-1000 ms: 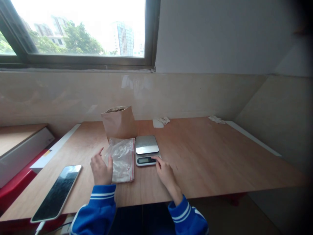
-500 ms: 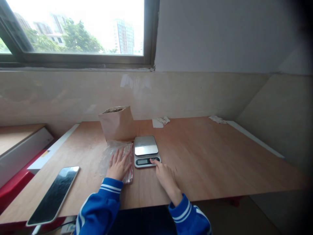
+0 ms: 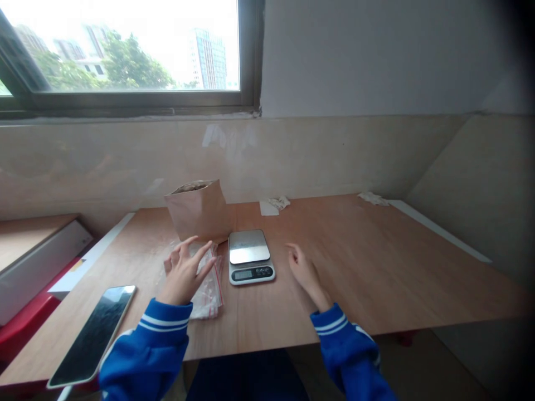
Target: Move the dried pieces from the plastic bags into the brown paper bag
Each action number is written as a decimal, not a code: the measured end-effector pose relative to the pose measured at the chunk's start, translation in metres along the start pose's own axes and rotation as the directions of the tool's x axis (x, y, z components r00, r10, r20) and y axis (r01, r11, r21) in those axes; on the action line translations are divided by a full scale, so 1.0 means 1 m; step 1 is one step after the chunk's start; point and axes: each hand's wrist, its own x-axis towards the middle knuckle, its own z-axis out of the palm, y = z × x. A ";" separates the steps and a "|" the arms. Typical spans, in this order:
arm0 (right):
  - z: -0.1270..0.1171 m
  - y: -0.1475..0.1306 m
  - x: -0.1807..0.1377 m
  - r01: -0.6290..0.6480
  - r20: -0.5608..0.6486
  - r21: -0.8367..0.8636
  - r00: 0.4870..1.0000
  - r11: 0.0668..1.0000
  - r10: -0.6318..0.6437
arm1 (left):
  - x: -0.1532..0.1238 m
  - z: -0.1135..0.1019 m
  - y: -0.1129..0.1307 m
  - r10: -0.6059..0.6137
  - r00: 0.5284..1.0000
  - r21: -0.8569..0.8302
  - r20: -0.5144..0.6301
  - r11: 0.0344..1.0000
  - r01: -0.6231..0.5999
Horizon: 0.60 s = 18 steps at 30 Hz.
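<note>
Since half a second before, right hand (image 3: pixel 303 268) had left the scale (image 3: pixel 251 257); left hand (image 3: pixel 184 271) lifted, fingers spread, holding nothing. Bags (image 3: pixel 208 284) looked light, limp, slippery — best pinched at an edge.

No text, label, brand or number can be read anywhere here. The kitchen scale (image 3: pixel 251 257) has a small display with dark marks beside it, but they are too small and blurred to make out. The phone (image 3: pixel 92 335) screen is dark.
</note>
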 end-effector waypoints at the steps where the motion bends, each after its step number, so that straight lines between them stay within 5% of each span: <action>1: 0.000 0.006 0.010 -0.007 -0.037 -0.036 0.999 0.999 0.006 | 0.008 -0.012 0.004 0.010 0.999 -0.019 -0.051 1.000 -0.011; 6: 0.008 0.032 0.033 -0.093 -0.176 -0.068 0.981 0.993 0.080 | 0.059 -0.061 0.024 -0.036 0.952 -0.160 -0.303 0.987 -0.013; 10: 0.012 0.039 0.033 -0.097 -0.180 -0.038 0.980 0.995 0.089 | 0.115 -0.068 0.021 -0.102 0.892 -0.265 -0.441 0.964 -0.020; 13: 0.010 0.041 0.032 -0.086 -0.183 -0.007 0.980 0.996 0.084 | 0.150 -0.054 0.009 -0.047 0.926 -0.238 -0.375 0.970 -0.047; 18: 0.008 0.047 0.033 -0.040 -0.196 0.091 0.979 0.995 0.058 | 0.167 -0.028 -0.003 0.050 0.997 -0.160 -0.063 0.985 -0.059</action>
